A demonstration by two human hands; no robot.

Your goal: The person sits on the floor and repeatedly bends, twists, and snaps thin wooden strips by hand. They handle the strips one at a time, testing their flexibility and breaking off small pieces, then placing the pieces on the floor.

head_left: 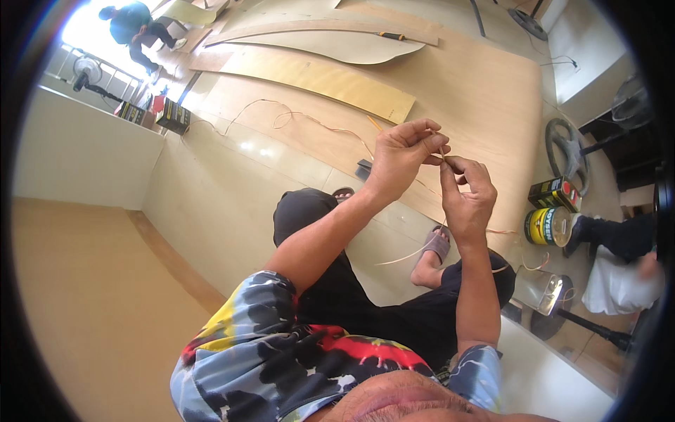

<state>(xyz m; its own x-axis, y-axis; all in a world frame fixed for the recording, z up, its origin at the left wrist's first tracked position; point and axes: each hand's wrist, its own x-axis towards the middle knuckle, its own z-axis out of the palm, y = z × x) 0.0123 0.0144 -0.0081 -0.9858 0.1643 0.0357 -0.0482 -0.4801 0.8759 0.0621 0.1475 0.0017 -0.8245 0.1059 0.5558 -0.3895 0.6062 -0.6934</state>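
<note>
My left hand [399,160] and my right hand [469,198] are raised close together in front of me, above the near edge of a wood sheet [492,91]. Both are closed, thumb against fingers, on a thin tan wire-like strand [441,150] that shows between their fingertips. Below my right hand, a pale loose end [413,257] curves down to the left past my sandalled foot. Whether it is the same piece is hard to tell. A long cord [309,116] runs in loops over the boards behind my left hand.
A long yellowish board [330,83] and a curved strip with a yellow-black handled tool [391,36] lie beyond. Cans [548,226] and a fan base [564,156] stand at right, near another person's leg [615,235]. Another person [133,32] bends at far left, near boxy cans [173,116].
</note>
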